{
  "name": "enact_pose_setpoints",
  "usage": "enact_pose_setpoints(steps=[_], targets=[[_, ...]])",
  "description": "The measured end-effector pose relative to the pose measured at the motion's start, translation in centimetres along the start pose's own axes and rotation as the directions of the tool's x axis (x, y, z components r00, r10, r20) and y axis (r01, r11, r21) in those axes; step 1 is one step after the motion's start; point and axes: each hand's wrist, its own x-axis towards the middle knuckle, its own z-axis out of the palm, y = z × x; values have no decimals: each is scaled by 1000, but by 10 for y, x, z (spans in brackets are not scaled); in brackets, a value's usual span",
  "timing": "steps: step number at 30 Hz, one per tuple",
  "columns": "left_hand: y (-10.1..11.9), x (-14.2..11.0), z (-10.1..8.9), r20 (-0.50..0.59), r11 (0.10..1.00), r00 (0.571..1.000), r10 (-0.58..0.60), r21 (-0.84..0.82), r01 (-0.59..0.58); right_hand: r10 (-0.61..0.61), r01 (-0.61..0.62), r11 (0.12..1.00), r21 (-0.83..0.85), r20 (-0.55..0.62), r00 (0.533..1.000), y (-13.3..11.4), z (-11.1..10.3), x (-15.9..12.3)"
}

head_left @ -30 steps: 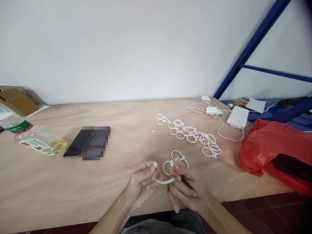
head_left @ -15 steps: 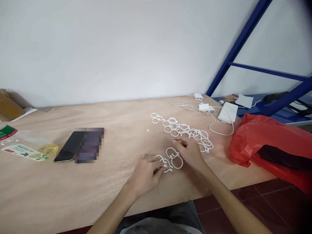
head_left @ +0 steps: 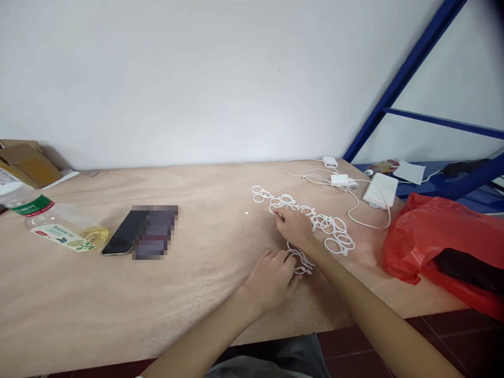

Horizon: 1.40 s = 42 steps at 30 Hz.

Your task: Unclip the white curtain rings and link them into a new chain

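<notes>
Nearest is your left hand (head_left: 271, 275), palm down on the bench (head_left: 189, 294), fingers curled over the left side of the near white rings (head_left: 308, 271). Can't tell whether it grips one; fingertips are hidden. That near cluster lies partly behind your right forearm, so no count from me.

Your right hand (head_left: 296, 227) is farther out, arm crossing in front of the cluster, thumb and index drawn together at the left part of the far white rings (head_left: 313, 211). Can't tell if a rim is actually pinched. That row runs slantwise, many rings overlapping, some hidden under your hand.

My read on the step: left hand minds the near cluster while right hand either takes a ring from the row or places one there; can't say which. Either way the next move calls for a light fingertip pinch or a clean release at one rim, then a straight lift, since overlapping neighbours could snag and drag.

Around you: phone (head_left: 124, 231) and bottle (head_left: 55, 233) off to the left, red bag (head_left: 413, 226) right, white adapter (head_left: 339, 180) beyond the row, wall (head_left: 197, 79) behind
</notes>
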Motion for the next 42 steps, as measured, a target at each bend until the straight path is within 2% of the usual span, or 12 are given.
enact_pose_setpoints(steps=[2, 3, 5, 8, 11, 13, 19, 25, 28, 31, 36, 42], targets=[[1, 3, 1, -19, 997, 1000, 13, -70, -14, 2, 14, 945, 326, -50, 999, -2, -3, -9], [-1, 3, 0, -44, 992, 999, 15, -122, -20, 26, 3, 849, 528, -47, 999, -4, -5, -15], [-8, -1, -2, -108, 963, 994, -14, -270, -16, 73, -78, 554, 829, 45, 996, -7, -9, -28], [-24, -15, -13, -179, 842, 964, -197, -535, 72, 42, -232, 191, 954, 228, 973, -16, -13, -50], [-38, -26, -28, -200, 723, 899, -389, -671, 163, -56, -322, 27, 946, 323, 945, -26, -13, -68], [-42, -31, -38, -189, 644, 880, -436, -748, 158, -136, -371, -21, 929, 364, 921, -33, -11, -77], [-45, -38, -54, -124, 519, 942, -311, -853, 59, -302, -460, 41, 887, 450, 840, -38, -10, -88], [-52, -48, -58, 12, 506, 962, -274, -848, 155, -347, -441, 172, 881, 473, 810, -36, -20, -83], [-51, -50, -58, 141, 343, 964, -226, -915, 214, -400, -470, 189, 862, 505, 765, -38, -23, -83], [-48, -49, -53, 232, 97, 954, -189, -963, 253, -435, -555, 70, 829, 526, 731, -40, -21, -86], [-34, -42, -39, 180, -209, 939, -292, -970, 121, -352, -554, -270, 788, 455, 818, -49, -10, -93], [-23, -39, -33, 191, -288, 924, -331, -953, 94, -311, -526, -408, 746, 428, 849, -56, -4, -103]])
